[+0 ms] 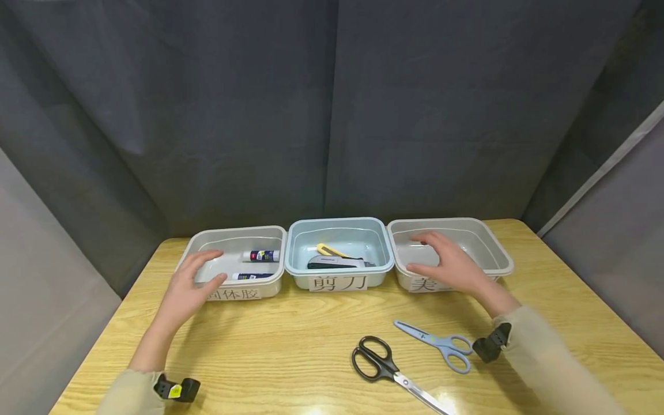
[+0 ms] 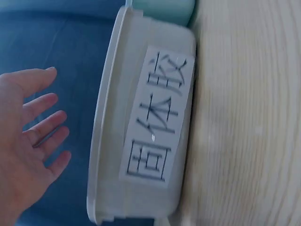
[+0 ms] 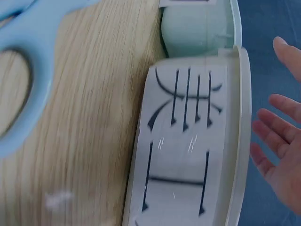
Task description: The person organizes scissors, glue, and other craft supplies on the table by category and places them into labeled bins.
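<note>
My left hand [image 1: 188, 288] hovers with spread fingers over the left end of the left grey bin [image 1: 275, 288]. Inside that bin lie two glue sticks [image 1: 261, 256], one behind the other. Over the right grey bin [image 1: 498, 262] is my right hand [image 1: 451, 265], thumb apart from the fingers and nothing in it. Both wrist views show the fingers loosely extended above the bin rims. Between these two stands a light blue bin [image 1: 339, 226], with a yellow utility knife [image 1: 328, 250] and a grey-and-black utility knife [image 1: 336, 263] lying in it.
On the wooden table [image 1: 290, 357], in front of the bins, lie black-handled scissors [image 1: 384, 369] and light blue scissors [image 1: 433, 340], the latter close to my right wrist. Paper labels with handwritten characters, such as the middle label [image 1: 338, 283], mark the bin fronts. A dark curtain [image 1: 249, 115] hangs behind.
</note>
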`<action>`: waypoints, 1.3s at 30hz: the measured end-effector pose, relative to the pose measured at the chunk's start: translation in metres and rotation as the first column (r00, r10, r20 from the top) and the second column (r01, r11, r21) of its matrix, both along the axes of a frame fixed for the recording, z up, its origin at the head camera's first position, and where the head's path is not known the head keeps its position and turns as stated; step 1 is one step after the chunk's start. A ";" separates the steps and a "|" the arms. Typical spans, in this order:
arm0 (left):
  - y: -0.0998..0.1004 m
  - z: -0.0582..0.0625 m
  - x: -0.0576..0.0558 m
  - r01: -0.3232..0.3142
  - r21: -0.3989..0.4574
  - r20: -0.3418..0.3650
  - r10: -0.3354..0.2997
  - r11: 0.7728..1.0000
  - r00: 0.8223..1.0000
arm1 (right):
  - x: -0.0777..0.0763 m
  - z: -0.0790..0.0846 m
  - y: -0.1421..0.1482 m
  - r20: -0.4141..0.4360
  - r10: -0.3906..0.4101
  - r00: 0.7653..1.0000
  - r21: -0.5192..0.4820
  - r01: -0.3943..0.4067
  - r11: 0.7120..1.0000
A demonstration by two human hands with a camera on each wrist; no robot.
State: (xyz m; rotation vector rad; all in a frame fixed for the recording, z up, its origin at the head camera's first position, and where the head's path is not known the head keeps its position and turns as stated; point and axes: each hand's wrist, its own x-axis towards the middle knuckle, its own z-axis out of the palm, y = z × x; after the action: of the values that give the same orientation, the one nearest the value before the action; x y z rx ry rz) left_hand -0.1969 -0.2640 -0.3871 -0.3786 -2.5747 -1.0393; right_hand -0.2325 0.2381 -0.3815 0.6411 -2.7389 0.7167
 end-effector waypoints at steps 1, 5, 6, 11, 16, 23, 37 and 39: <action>0.004 0.001 0.000 0.017 -0.002 -0.012 -0.017 1.000 1.000 | 0.001 0.000 0.003 0.003 -0.008 1.000 0.002 0.008 1.000; 0.020 0.004 0.003 0.087 -0.006 -0.034 -0.087 0.996 0.996 | 0.003 -0.001 0.016 0.022 -0.029 0.999 -0.011 0.030 1.000; 0.024 0.004 0.004 0.103 -0.012 -0.039 -0.103 0.995 0.994 | 0.004 -0.001 0.019 0.027 -0.035 0.999 -0.019 0.035 0.999; 0.043 0.008 0.007 0.169 -0.050 -0.083 -0.172 0.984 0.981 | 0.005 -0.002 0.035 0.043 -0.066 0.997 -0.045 0.068 0.997; 0.062 0.010 0.010 0.222 -0.094 -0.092 -0.230 0.971 0.969 | 0.006 -0.003 0.053 0.039 -0.137 0.990 -0.012 0.138 0.990; 0.088 0.010 0.015 0.278 -0.140 -0.058 -0.288 0.950 0.956 | 0.009 -0.006 0.075 -0.005 -0.213 0.977 0.016 0.213 0.977; 0.145 0.000 0.027 0.481 -0.298 0.103 -0.473 0.825 0.875 | 0.008 -0.013 0.107 0.129 -0.306 0.943 -0.003 0.309 0.951; 0.151 0.001 0.028 0.503 -0.310 0.149 -0.482 0.807 0.864 | 0.008 -0.014 0.111 0.152 -0.287 0.946 -0.036 0.295 0.955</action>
State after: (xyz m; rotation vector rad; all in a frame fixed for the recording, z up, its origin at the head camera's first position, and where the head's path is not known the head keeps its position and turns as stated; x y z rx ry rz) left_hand -0.1687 -0.1128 -0.3860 -1.1791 -2.7826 -0.7465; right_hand -0.2246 0.3488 -0.3953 0.1680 -2.8440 0.7942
